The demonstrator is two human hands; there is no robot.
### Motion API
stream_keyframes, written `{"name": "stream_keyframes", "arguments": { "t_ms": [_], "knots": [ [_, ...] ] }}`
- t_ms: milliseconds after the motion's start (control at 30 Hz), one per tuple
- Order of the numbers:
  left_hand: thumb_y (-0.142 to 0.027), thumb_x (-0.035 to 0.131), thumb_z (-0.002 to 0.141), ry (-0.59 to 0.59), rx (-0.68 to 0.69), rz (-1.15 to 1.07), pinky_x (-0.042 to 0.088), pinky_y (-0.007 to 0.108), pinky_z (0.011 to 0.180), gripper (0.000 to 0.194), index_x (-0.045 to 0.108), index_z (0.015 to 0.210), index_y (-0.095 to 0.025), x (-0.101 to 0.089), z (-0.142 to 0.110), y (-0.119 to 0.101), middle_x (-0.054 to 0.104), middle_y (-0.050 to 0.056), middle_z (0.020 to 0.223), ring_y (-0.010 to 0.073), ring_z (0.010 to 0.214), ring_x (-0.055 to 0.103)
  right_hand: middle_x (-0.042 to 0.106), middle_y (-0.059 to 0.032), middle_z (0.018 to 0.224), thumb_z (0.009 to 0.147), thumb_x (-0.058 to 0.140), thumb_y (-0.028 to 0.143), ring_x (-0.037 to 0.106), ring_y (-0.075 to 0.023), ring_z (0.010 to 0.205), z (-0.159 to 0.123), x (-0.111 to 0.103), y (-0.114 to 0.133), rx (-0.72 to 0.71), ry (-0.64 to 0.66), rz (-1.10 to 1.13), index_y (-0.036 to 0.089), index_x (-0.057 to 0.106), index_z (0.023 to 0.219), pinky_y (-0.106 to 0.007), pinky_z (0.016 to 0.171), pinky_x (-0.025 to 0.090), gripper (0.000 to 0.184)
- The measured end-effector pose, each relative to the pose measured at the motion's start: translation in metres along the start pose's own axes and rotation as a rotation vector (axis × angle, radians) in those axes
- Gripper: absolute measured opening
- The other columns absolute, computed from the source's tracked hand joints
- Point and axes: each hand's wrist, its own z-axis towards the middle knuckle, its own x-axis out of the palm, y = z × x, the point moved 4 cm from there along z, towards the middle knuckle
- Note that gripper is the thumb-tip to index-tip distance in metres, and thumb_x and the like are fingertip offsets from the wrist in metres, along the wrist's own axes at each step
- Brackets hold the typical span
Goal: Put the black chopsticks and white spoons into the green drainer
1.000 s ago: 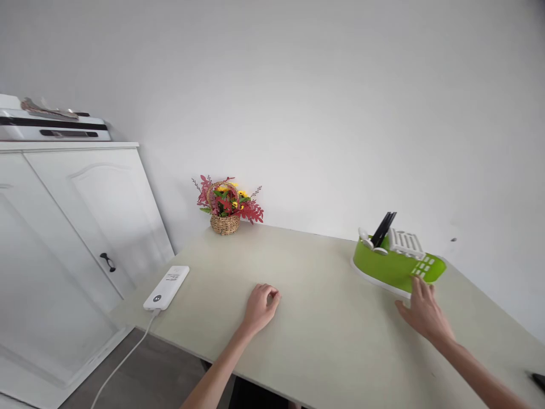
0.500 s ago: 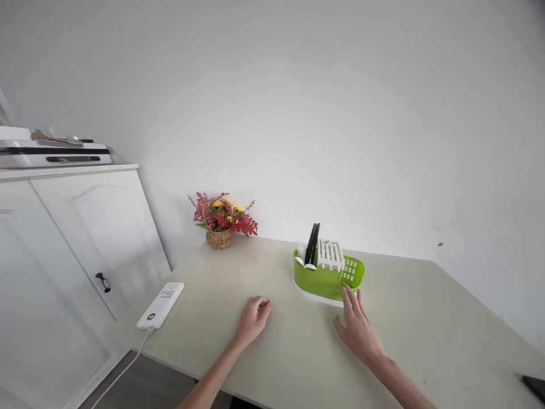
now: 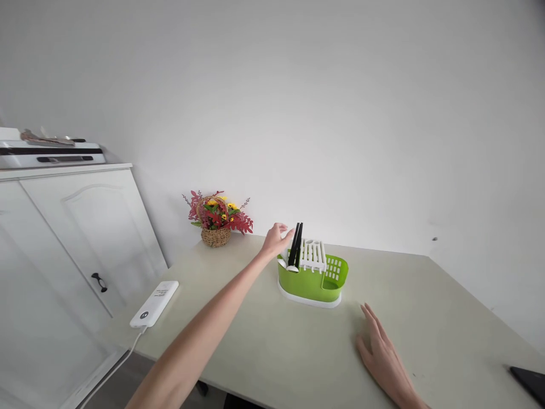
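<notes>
A green utensil caddy [image 3: 307,287] with a white base stands on the table, right of the middle. Black chopsticks [image 3: 296,244] lean upright in its left end, beside white spoons [image 3: 283,258]. A white slotted rack [image 3: 313,254] tops its middle, and the right end is a low perforated basket. My left hand [image 3: 277,237] is at the caddy's upper left, close by the chopsticks, thumb and fingers apart; whether it touches them I cannot tell. Apart from the caddy, my right hand [image 3: 382,357] rests low over the table at the right, fingers extended and holding nothing.
A wicker basket of artificial flowers [image 3: 216,236] stands by the wall. A white power bank [image 3: 155,304] with a cable lies at the table's left edge. The white cabinet [image 3: 85,250] is further left. A dark object [image 3: 528,383] lies at the far right edge.
The caddy has shifted left across the table, with my right hand at its side, which has since let go. My left hand has reached from the table up to the chopsticks.
</notes>
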Motion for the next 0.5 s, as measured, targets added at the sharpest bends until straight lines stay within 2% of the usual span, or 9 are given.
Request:
{"name": "stream_keyframes", "arguments": {
  "t_ms": [100,167,233,367,500],
  "knots": [
    [-0.055,0.076,0.081,0.134,-0.068,0.041,0.052,0.035,0.093,0.054,0.058,0.114,-0.016,0.025,0.034,-0.011,0.073,0.019,0.119,0.0301,0.111,0.069,0.029,-0.0102,0.168,0.099,0.033,0.040,0.033,-0.0285,0.152,0.000,0.003,-0.007,0.033,-0.027,-0.039,0.021,0.017,0.164,-0.047,0.121,0.036,0.069],
    [-0.055,0.079,0.077,0.211,-0.112,0.064,0.053,0.036,0.086,0.047,0.062,0.100,-0.017,0.039,0.046,-0.012,0.076,0.018,0.103,0.0322,0.101,0.072,0.029,-0.0099,0.168,0.099,0.033,0.039,0.034,-0.0277,0.152,0.001,0.005,-0.005,0.028,-0.026,-0.062,0.021,0.019,0.163,-0.046,0.121,0.036,0.068],
    [-0.050,0.075,0.082,0.252,-0.137,0.069,0.052,0.035,0.083,0.035,0.063,0.086,-0.018,0.048,0.050,-0.010,0.077,0.016,0.091,0.0313,0.095,0.073,0.029,-0.0090,0.168,0.099,0.033,0.038,0.035,-0.0275,0.152,0.002,0.006,-0.002,0.024,-0.022,-0.081,0.022,0.021,0.163,-0.046,0.121,0.035,0.067],
    [-0.035,0.065,0.092,0.236,-0.156,0.013,0.052,0.032,0.082,0.025,0.062,0.075,-0.017,0.053,0.045,-0.005,0.078,0.015,0.092,0.0261,0.090,0.074,0.029,-0.0082,0.168,0.098,0.032,0.037,0.036,-0.0278,0.151,0.001,0.007,-0.001,0.031,-0.015,-0.094,0.022,0.027,0.161,-0.046,0.122,0.034,0.065],
    [-0.028,0.056,0.099,0.171,-0.179,-0.137,0.055,0.029,0.075,0.024,0.061,0.079,-0.016,0.046,0.041,-0.003,0.079,0.013,0.090,0.0181,0.070,0.074,0.031,-0.0101,0.167,0.099,0.029,0.038,0.036,-0.0282,0.151,0.001,0.007,-0.001,0.032,0.000,-0.108,0.018,0.031,0.159,-0.047,0.121,0.035,0.063]
  ]
}}
